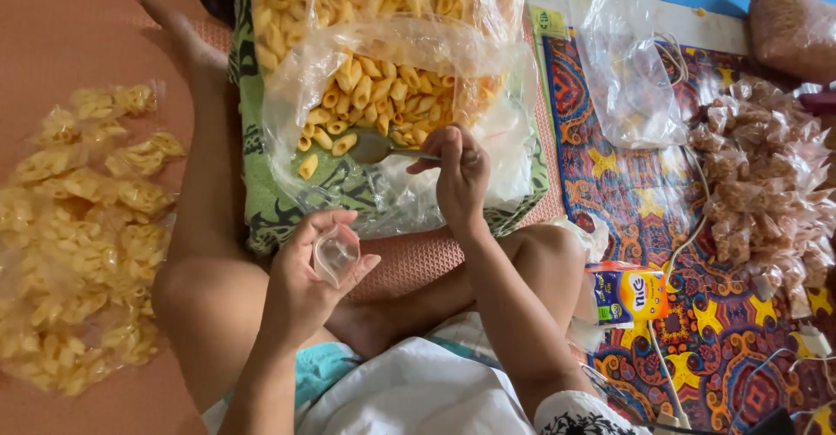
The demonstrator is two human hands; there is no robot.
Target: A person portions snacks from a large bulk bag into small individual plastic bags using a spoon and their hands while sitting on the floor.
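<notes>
My left hand (306, 283) holds a small empty clear plastic pouch (335, 253) open above my lap. My right hand (459, 176) grips the handle of a metal spoon (376, 147), whose bowl reaches into a large clear plastic bag (392, 95) full of yellow tube-shaped snacks (374, 87). The bag rests on a green patterned cushion (287, 200) in front of my crossed legs.
A heap of small filled packets of yellow snacks (78, 235) lies on the floor at left. A pile of packets of brown snacks (766, 191) lies on the patterned mat at right, beside an empty clear bag (631, 69), a small yellow carton (631, 294) and white cables (670, 383).
</notes>
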